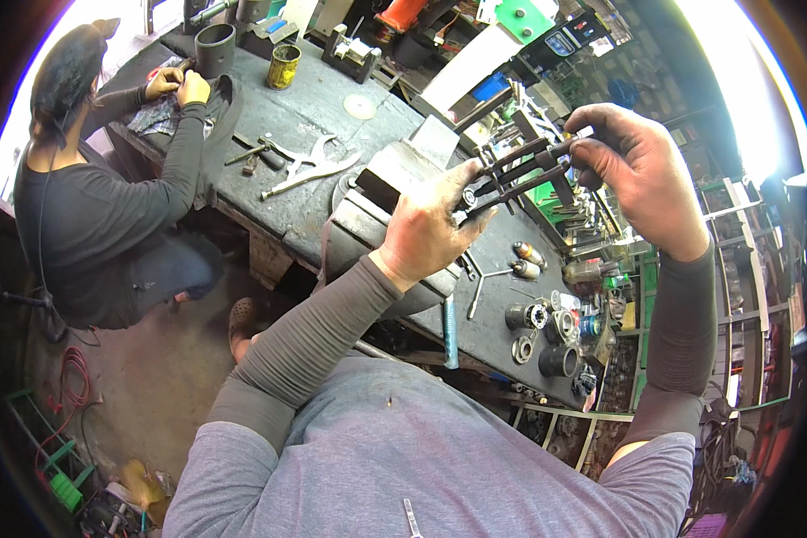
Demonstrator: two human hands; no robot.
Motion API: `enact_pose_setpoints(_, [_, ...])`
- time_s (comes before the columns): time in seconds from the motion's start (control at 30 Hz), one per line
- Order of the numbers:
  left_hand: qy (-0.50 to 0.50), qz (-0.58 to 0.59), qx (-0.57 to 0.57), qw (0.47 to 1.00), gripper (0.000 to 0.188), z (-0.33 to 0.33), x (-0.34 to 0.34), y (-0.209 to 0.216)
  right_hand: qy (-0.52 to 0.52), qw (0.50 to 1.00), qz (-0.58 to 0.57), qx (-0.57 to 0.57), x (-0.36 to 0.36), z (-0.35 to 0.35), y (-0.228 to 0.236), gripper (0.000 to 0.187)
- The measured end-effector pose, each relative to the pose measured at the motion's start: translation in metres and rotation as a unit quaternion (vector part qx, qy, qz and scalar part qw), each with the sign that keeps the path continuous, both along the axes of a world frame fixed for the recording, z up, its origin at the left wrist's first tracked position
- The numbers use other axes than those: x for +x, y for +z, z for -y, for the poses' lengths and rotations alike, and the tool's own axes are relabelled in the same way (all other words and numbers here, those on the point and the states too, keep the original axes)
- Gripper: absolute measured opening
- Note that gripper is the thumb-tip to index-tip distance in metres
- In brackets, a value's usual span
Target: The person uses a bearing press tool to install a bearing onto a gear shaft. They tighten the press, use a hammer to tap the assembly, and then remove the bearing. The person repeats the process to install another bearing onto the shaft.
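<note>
Above the bench vise (360, 231) I hold up a dark metal tool with long parallel arms (522, 170). My left hand (424, 222) is closed round its near end, where a round metal end shows by the fingers. At the far end, the thumb and fingers of my right hand (635, 170) are pinched together on the tool's tip. Its exact kind I cannot make out, as both hands cover parts of it.
Pliers (314, 175) and a yellow can (283, 66) lie or stand on the dark workbench (269, 202). A blue-handled tool (450, 334), metal rings (523, 349) and a dark cylinder (559, 361) sit at the right. A co-worker (108, 197) works at the bench's left end.
</note>
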State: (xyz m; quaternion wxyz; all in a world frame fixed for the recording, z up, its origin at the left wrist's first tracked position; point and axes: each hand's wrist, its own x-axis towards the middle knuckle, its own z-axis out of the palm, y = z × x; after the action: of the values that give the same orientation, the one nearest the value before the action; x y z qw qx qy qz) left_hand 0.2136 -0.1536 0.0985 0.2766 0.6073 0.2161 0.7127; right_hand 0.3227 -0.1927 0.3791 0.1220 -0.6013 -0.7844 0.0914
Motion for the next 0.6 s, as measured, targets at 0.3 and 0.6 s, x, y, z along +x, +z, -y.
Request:
enact_pose_setpoints(0.3, [-0.059, -0.010, -0.052, 0.997, 0.051, 0.002, -0.004, 0.006, 0.040, 0.990, 0.108, 0.081, 0.002, -0.002, 0.000, 0.022])
enact_pose_setpoints(0.6, [-0.039, -0.006, -0.074, 0.996, 0.041, 0.007, -0.004, 0.012, 0.108, 0.984, 0.082, 0.115, 0.005, -0.007, -0.003, 0.033])
